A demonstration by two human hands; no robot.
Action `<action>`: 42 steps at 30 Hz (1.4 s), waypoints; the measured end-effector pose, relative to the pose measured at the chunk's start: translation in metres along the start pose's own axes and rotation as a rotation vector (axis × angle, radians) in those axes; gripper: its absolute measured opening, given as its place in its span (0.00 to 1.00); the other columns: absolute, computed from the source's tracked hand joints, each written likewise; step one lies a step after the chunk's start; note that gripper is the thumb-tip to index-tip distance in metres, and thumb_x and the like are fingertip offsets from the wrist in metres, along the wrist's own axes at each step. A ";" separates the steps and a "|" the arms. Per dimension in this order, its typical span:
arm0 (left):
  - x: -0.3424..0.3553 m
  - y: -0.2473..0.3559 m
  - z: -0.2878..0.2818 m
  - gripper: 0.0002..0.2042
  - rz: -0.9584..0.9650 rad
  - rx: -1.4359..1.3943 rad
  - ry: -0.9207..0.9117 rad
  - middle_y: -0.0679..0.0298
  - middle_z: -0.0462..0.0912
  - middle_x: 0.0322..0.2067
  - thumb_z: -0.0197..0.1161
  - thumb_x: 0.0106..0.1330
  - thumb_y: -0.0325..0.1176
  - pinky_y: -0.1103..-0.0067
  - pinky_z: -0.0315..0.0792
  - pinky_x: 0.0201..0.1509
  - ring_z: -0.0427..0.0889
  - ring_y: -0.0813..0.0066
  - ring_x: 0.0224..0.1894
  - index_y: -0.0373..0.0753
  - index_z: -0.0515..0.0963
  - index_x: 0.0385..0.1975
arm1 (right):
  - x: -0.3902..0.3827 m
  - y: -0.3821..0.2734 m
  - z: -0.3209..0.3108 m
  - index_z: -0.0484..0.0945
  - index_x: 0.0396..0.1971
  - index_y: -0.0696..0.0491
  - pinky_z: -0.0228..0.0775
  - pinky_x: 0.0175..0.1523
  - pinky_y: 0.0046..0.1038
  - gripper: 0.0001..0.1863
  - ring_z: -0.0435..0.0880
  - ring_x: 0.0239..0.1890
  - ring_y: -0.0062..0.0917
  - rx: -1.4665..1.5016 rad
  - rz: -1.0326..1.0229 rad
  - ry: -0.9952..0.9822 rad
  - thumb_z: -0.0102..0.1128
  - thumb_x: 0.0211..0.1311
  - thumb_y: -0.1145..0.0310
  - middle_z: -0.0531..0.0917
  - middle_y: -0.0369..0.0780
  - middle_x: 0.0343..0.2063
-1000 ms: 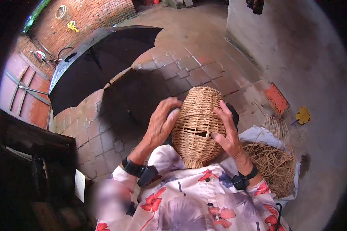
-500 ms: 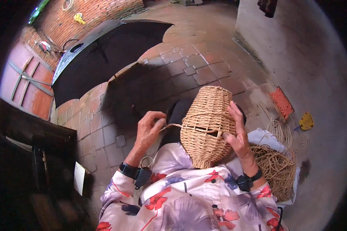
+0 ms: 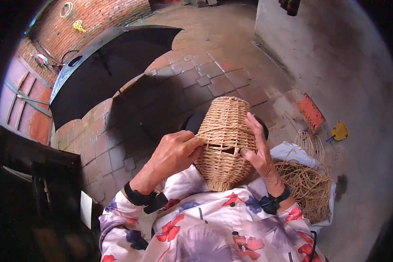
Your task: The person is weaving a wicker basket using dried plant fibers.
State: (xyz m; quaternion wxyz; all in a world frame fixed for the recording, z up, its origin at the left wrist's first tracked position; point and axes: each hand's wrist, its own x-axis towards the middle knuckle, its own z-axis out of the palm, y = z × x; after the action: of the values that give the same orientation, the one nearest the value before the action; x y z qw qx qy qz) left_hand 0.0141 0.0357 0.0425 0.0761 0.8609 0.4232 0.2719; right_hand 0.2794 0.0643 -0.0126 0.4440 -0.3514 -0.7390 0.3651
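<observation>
A tan woven basket rests across my lap, its narrower end toward my body. A dark slit-like gap in the weave runs across its middle, bridged by a few upright strands. At the left end of that gap my left hand is closed in a pinch against the weave; the cord between its fingertips is mostly hidden. My right hand grips the basket's right side, thumb by the gap's right end and fingers stretched along the wall.
A heap of tan cord lies in a white sack to my right. Beyond it are an orange plastic piece and a yellow one beside the grey wall. An open black umbrella stands on the brick paving at far left.
My left hand has moved in from beside the basket, where it held a cord stretched out, to the gap's left end. My right hand keeps its grip. The view has shifted slightly.
</observation>
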 end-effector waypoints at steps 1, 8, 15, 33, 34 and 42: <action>0.002 0.000 0.000 0.10 -0.023 0.033 -0.058 0.59 0.80 0.26 0.67 0.46 0.21 0.71 0.76 0.29 0.82 0.62 0.29 0.36 0.80 0.31 | 0.000 0.001 0.000 0.62 0.64 0.56 0.42 0.73 0.38 0.38 0.54 0.71 0.40 0.001 -0.005 -0.004 0.56 0.50 0.61 0.58 0.49 0.68; -0.036 -0.026 0.021 0.05 -0.365 -0.146 0.049 0.58 0.79 0.21 0.61 0.48 0.23 0.76 0.74 0.27 0.80 0.71 0.21 0.33 0.77 0.26 | 0.001 0.003 0.000 0.61 0.65 0.55 0.42 0.73 0.38 0.39 0.55 0.70 0.41 0.042 -0.021 0.032 0.57 0.50 0.59 0.58 0.49 0.67; -0.040 -0.033 0.037 0.05 -0.541 -0.277 0.065 0.60 0.78 0.20 0.60 0.52 0.26 0.79 0.72 0.28 0.77 0.75 0.21 0.31 0.77 0.27 | 0.004 0.007 0.002 0.61 0.64 0.56 0.43 0.72 0.38 0.40 0.55 0.70 0.40 0.057 -0.031 0.019 0.59 0.49 0.59 0.58 0.49 0.67; -0.076 -0.064 0.055 0.12 -0.794 -0.754 -0.054 0.68 0.78 0.24 0.59 0.66 0.38 0.80 0.69 0.28 0.74 0.82 0.26 0.34 0.81 0.34 | -0.001 0.003 0.003 0.56 0.67 0.56 0.42 0.74 0.34 0.44 0.52 0.72 0.33 0.336 0.108 0.097 0.52 0.44 0.62 0.54 0.45 0.70; -0.081 -0.072 0.058 0.12 -0.860 -0.706 -0.122 0.71 0.76 0.22 0.59 0.66 0.38 0.82 0.67 0.27 0.72 0.83 0.25 0.34 0.81 0.30 | 0.000 0.002 0.003 0.56 0.67 0.56 0.42 0.74 0.34 0.44 0.52 0.72 0.33 0.337 0.109 0.099 0.52 0.44 0.62 0.54 0.45 0.70; -0.098 -0.094 0.064 0.09 -0.938 -0.852 -0.262 0.74 0.74 0.20 0.62 0.64 0.36 0.81 0.67 0.24 0.71 0.84 0.23 0.37 0.80 0.27 | 0.004 0.001 0.000 0.55 0.67 0.57 0.42 0.73 0.33 0.45 0.53 0.71 0.33 0.319 0.114 0.100 0.53 0.43 0.65 0.56 0.45 0.68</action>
State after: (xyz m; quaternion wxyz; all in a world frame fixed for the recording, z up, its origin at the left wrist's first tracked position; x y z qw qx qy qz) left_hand -0.0647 0.0263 -0.0850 0.5729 0.5049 0.5966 0.2467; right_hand 0.2778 0.0682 -0.0117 0.5089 -0.3358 -0.6275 0.4843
